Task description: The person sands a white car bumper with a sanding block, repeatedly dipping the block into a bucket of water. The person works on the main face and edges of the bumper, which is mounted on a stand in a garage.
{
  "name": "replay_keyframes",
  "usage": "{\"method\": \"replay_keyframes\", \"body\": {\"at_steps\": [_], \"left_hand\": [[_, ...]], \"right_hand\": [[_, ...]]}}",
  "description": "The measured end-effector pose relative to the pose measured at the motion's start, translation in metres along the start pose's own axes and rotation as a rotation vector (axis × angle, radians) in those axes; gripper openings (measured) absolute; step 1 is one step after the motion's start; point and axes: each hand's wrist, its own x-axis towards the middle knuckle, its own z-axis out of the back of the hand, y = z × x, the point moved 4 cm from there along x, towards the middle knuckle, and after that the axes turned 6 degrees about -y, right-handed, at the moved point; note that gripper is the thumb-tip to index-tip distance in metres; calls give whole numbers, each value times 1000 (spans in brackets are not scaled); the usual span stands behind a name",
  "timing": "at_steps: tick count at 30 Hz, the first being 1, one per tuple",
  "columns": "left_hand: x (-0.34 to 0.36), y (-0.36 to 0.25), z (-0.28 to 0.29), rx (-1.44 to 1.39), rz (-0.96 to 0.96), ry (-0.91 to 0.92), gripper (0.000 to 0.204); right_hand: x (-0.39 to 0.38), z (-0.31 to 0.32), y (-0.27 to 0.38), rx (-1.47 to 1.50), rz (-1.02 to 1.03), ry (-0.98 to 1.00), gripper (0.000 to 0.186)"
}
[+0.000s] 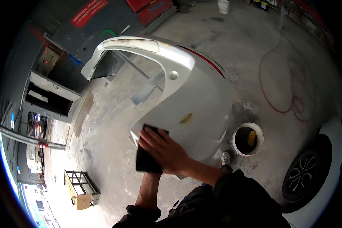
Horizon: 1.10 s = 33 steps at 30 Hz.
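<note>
My right hand [166, 152] is laid over a black rectangular sheet [144, 164] that looks like sandpaper, its fingers curved across the top. The sheet sits at the near left edge of a white and grey car body panel [209, 95]. From below, my left forearm [150, 190] reaches up to the sheet; the left hand is hidden behind it and the right hand. A yellowish patch [186, 118] marks the panel's surface beyond my hands. The panel's far part has a window opening and a red strip [203, 57] along its edge.
A white bucket [259, 140] with dark contents and a yellow sponge-like piece [251, 138] stands right of the panel, beside my shoe [225, 159]. A car wheel [304, 173] is at lower right. A hose [271, 106] loops on the floor. A crate [93, 186] with cardboard sits at lower left.
</note>
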Motion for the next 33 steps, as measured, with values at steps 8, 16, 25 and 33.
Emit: {"method": "replay_keyframes", "body": {"at_steps": [8, 16, 25, 33], "left_hand": [[12, -3, -20, 120, 60, -202, 63], [10, -4, -26, 196, 28, -229, 65], [-28, 5, 15, 603, -136, -503, 63], [-49, 33, 22, 869, -125, -496, 64]], "right_hand": [[-52, -6, -47, -173, 185, -106, 57], [-92, 36, -189, -138, -388, -320, 79], [-116, 9, -145, 27, -347, -191, 79], [-28, 56, -213, -195, -280, -151, 73]]}}
